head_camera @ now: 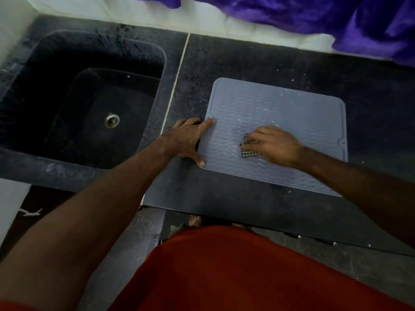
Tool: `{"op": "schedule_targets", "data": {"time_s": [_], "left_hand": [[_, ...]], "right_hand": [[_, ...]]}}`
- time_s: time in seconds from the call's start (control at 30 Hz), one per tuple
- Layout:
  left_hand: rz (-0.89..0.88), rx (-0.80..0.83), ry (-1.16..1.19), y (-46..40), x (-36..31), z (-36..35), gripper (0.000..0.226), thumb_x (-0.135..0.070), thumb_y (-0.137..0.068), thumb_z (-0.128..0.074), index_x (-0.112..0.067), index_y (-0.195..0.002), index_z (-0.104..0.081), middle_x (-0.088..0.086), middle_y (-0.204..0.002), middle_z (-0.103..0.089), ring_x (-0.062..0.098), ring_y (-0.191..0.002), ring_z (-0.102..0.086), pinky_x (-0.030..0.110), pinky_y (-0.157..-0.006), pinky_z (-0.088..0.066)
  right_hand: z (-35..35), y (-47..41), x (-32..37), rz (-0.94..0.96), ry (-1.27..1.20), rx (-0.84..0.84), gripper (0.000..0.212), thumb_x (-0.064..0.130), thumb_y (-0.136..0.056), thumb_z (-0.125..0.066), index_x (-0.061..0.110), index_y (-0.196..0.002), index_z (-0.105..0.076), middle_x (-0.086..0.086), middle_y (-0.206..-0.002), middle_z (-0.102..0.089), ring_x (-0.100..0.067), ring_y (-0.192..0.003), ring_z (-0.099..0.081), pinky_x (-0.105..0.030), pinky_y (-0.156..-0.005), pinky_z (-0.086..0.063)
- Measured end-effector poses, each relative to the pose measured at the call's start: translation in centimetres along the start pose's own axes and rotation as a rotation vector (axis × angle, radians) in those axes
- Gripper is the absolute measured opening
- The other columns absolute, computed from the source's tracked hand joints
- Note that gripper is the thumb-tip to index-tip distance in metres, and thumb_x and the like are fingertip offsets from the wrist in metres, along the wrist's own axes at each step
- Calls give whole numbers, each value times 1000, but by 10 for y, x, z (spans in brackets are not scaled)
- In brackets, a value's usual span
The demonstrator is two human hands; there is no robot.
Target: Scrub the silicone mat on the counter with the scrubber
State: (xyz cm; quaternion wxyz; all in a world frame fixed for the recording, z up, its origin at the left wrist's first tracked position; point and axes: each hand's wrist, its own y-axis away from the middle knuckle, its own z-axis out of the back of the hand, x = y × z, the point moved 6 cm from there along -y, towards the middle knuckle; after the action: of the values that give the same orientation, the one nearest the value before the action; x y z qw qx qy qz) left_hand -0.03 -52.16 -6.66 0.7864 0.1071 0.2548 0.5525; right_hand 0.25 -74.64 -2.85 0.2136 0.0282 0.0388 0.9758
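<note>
A grey silicone mat (292,122) with a wavy ribbed pattern lies flat on the dark stone counter (247,61). My right hand (275,145) presses a small black-and-white checked scrubber (247,151) down on the mat's near-left part; the hand covers most of the scrubber. My left hand (190,140) rests spread at the mat's left edge, with the forefinger tip and thumb tip on the mat and the palm on the counter. A few wet spots shine on the mat above my right hand.
A deep dark sink (89,104) with a metal drain (111,120) lies left of the counter, past a pale seam. Purple cloth (336,14) hangs along the white back wall. The counter's front edge runs just below the mat.
</note>
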Motion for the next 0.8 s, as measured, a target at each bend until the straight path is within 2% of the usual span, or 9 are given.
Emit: {"op": "schedule_targets", "data": {"time_s": [0.1, 0.27, 0.37, 0.43, 0.53, 0.67, 0.8], "left_hand": [[-17, -28, -9, 1, 0, 1, 133, -71, -58, -76, -33, -152, 9, 10, -161, -15, 30, -148, -5, 49, -118, -1], [-60, -60, -23, 4, -6, 6, 138, -69, -59, -78, -23, -155, 11, 9, -160, -19, 25, -149, -5, 47, -118, 7], [-61, -63, -26, 5, -7, 7, 144, -70, -56, -78, -20, -154, 15, 4, -162, -17, 24, -149, -2, 48, -118, 10], [-69, -57, -2, 4, -4, 5, 143, -71, -56, -78, -23, -154, 15, 1, -163, -12, 25, -149, 0, 48, -118, 11], [-76, -60, -3, 2, 0, 2, 139, -73, -57, -76, -26, -154, 12, 7, -163, -5, 26, -149, 2, 47, -117, 14], [-85, -55, 1, 1, 2, 1, 137, -73, -59, -74, -27, -154, 13, 7, -164, -1, 25, -149, 4, 48, -117, 15], [-72, -45, -16, 1, 1, 0, 142, -76, -56, -74, -25, -153, 17, 8, -163, -7, 25, -150, 4, 48, -118, 14]], "right_hand": [[9, 9, -6, -18, -15, 82, 38, 9, -77, -66, 21, -113, -67, -5, -112, -64, -28, -100, -57, -43, -80, -49], [27, -61, 21, -19, -21, -81, 40, 12, -78, -67, 20, -117, -65, -6, -117, -61, -30, -105, -54, -43, -83, -45], [18, -91, 51, 27, 7, -9, 41, 14, -84, -61, 21, -124, -61, -5, -127, -56, -29, -116, -47, -41, -88, -39], [11, -80, 49, 37, 23, -6, 49, 9, -79, -65, 21, -127, -59, -5, -129, -55, -30, -116, -49, -42, -88, -41], [2, -45, 27, 35, 64, 11, 54, 9, -70, -75, 22, -121, -62, -4, -121, -60, -28, -106, -55, -40, -82, -47], [11, -24, 10, 4, 5, 97, 39, 12, -76, -71, 21, -113, -67, -3, -115, -63, -26, -103, -56, -39, -82, -49], [25, -70, 33, -30, -40, -61, 40, 11, -76, -69, 21, -114, -67, -4, -116, -61, -28, -104, -54, -41, -83, -45]]}}
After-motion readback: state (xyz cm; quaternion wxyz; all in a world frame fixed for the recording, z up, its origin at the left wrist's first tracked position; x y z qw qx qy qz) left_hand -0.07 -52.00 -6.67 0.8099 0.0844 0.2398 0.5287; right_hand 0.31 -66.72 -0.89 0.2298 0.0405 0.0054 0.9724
